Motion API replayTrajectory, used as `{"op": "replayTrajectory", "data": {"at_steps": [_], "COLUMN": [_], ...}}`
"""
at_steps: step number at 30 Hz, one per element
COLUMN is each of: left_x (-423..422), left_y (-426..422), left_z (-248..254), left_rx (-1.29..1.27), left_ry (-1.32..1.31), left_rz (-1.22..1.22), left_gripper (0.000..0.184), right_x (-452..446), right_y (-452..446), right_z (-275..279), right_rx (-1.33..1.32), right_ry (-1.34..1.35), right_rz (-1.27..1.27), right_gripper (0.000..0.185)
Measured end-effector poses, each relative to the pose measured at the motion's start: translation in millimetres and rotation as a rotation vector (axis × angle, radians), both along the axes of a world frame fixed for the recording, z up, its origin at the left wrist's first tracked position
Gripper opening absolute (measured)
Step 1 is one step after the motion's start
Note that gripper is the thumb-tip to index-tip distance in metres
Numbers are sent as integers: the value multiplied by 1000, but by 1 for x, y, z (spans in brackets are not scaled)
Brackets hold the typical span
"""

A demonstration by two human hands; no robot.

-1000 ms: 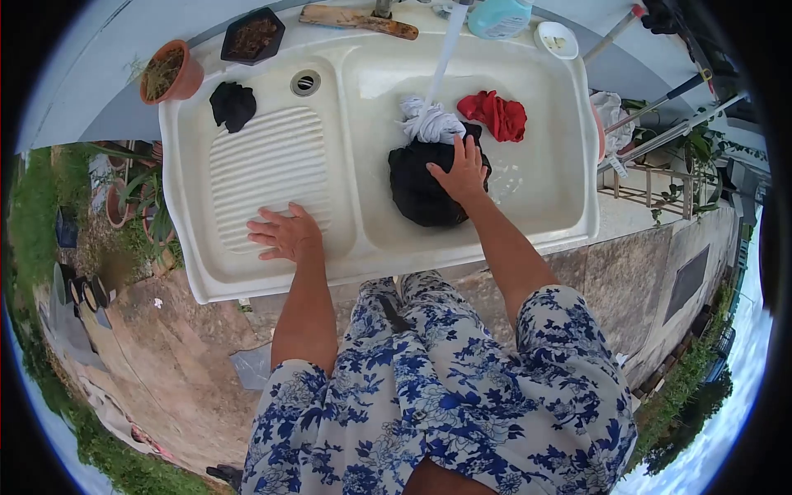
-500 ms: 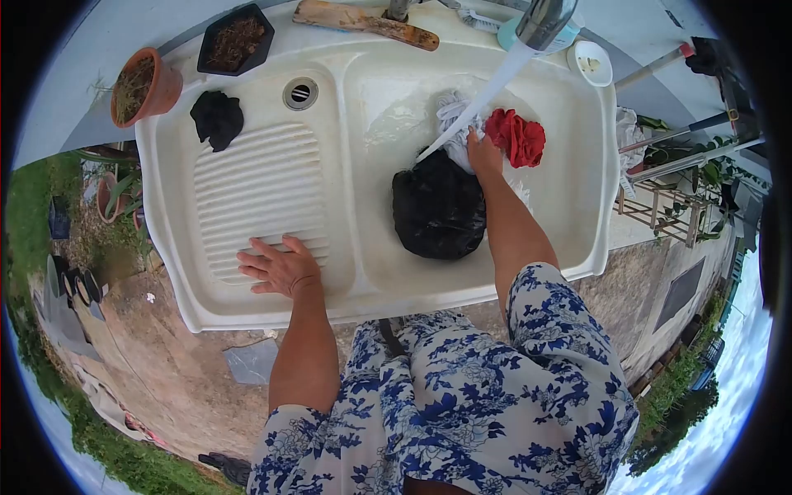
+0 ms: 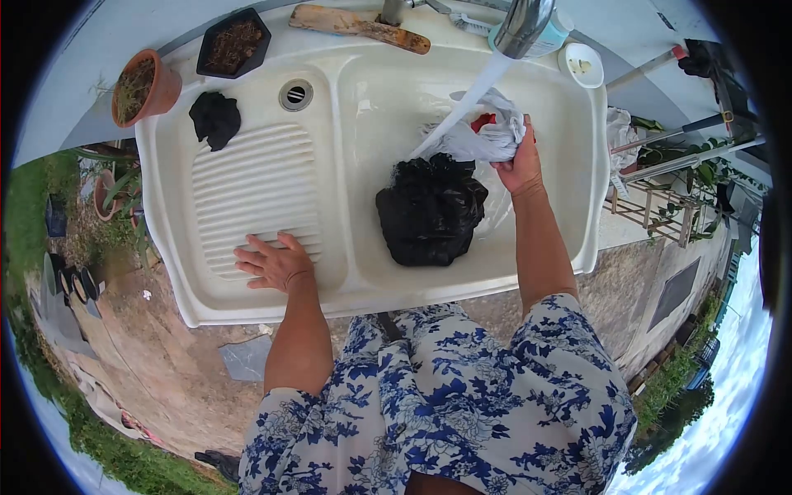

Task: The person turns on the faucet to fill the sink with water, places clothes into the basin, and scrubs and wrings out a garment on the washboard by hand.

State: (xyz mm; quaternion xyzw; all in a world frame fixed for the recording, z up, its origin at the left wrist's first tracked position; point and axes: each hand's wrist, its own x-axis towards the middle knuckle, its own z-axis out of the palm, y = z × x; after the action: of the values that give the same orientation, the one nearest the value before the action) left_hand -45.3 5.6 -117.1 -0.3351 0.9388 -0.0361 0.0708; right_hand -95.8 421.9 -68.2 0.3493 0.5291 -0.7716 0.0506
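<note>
With its fingers closed, my right hand [image 3: 521, 165] grips a wet white cloth [image 3: 493, 142] in the right basin. A bit of red cloth [image 3: 483, 122] shows through the middle of the white one; most of it is hidden. Water runs from the tap [image 3: 526, 29] past the white cloth's left side onto a bundled black cloth [image 3: 431, 210] lying below it. My left hand [image 3: 278, 261] lies flat on the ribbed washboard [image 3: 257, 190], fingers spread, holding nothing. A smaller black cloth [image 3: 215, 120] rests at the washboard's upper left corner.
Along the back of the white sink [image 3: 348, 165] are a wooden-handled brush [image 3: 359, 26], a white brush [image 3: 470, 25], a teal container [image 3: 553, 37] and a small white dish [image 3: 581, 64]. A terracotta pot [image 3: 147, 89] and a black pot [image 3: 234, 43] stand at the left.
My right hand has moved right and lifted the white cloth, which now covers most of the red cloth. The black bundle has changed shape under the water. My left hand stays on the washboard.
</note>
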Motion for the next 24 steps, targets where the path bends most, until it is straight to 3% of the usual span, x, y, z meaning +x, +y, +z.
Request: {"op": "replayTrajectory", "data": {"at_steps": [2,4,5,6,8,9,13,15,16,18,19,20,22,23,24], "left_x": [1,-2,-3,-4,2,1,0,-3,0,6,1,0,0,1,0], "left_y": [-1,0,0,0,2,2,0,0,-1,-2,-2,-2,-2,-2,-2], "left_z": [1,2,3,4,5,4,3,1,2,-1,-2,-2,0,1,0], "left_rx": [-1,-5,-4,3,10,10,12,3,0,-13,-25,-24,2,3,-2], "left_ry": [8,-6,-8,-5,-16,-17,-10,2,-2,9,39,43,5,4,3], "left_rz": [-3,4,8,9,18,16,14,16,5,-1,-3,-1,13,16,14], "left_gripper": [65,65,65,65,65,65,64,64,64,63,62,62,64,64,64], "right_x": [13,14,22,19,18,15,15,-9,-19,-36,-38,-37,-37,-32,-29], "right_y": [24,18,18,12,5,-6,-71,-77,-70,-45,-34,-25,-21,-19,-16], "right_z": [-33,-35,-30,-33,-40,-45,-84,-122,-133,-144,-132,-121,-50,-26,-5], "right_rx": [-92,1396,1358,1358,1643,1434,1431,1431,1425,1126,1071,1074,464,466,262], "right_ry": [-43,-572,-573,-575,-25,0,-125,-399,-404,-395,-215,-211,-128,-129,-74], "right_rz": [1,844,689,699,492,604,826,489,495,781,811,812,474,478,361], "right_gripper": [55,51,50,50,56,58,56,49,49,45,44,44,39,39,37]}}
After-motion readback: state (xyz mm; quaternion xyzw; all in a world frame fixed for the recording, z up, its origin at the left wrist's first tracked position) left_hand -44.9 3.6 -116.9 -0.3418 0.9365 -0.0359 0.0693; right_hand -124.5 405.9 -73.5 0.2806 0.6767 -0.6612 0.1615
